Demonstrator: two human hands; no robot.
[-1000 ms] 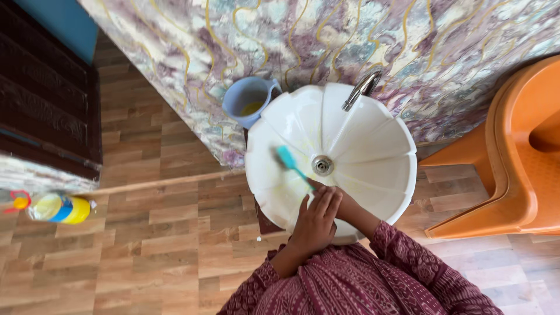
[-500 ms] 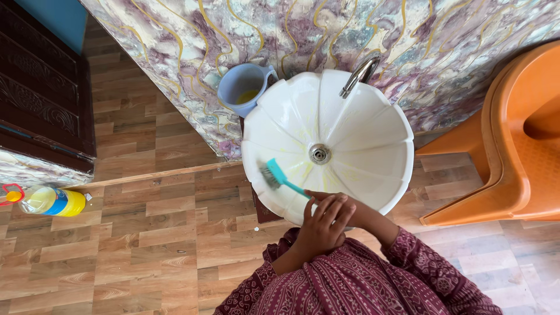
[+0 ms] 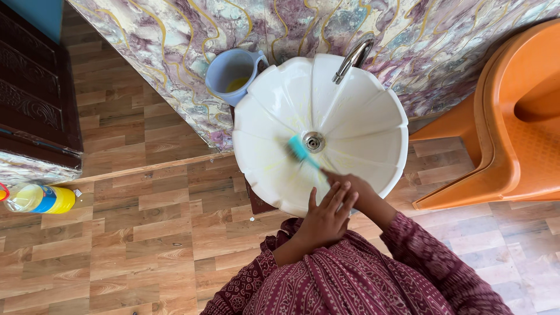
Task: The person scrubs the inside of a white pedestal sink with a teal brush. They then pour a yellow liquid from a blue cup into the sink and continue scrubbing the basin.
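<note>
Nearest me, my left hand lies over my right wrist, fingers spread and loose, holding nothing. My right hand, mostly hidden under it, is closed around the handle of the teal brush. The brush head rests on the inside of the white basin, just left of the drain. I'd say scrubbing is partway: yellowish streaks cover the near and left panels, while the far panels by the tap look unscrubbed. The blue jug stands beyond.

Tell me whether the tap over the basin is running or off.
Off: no water stream falls from the tap into the white basin.
</note>
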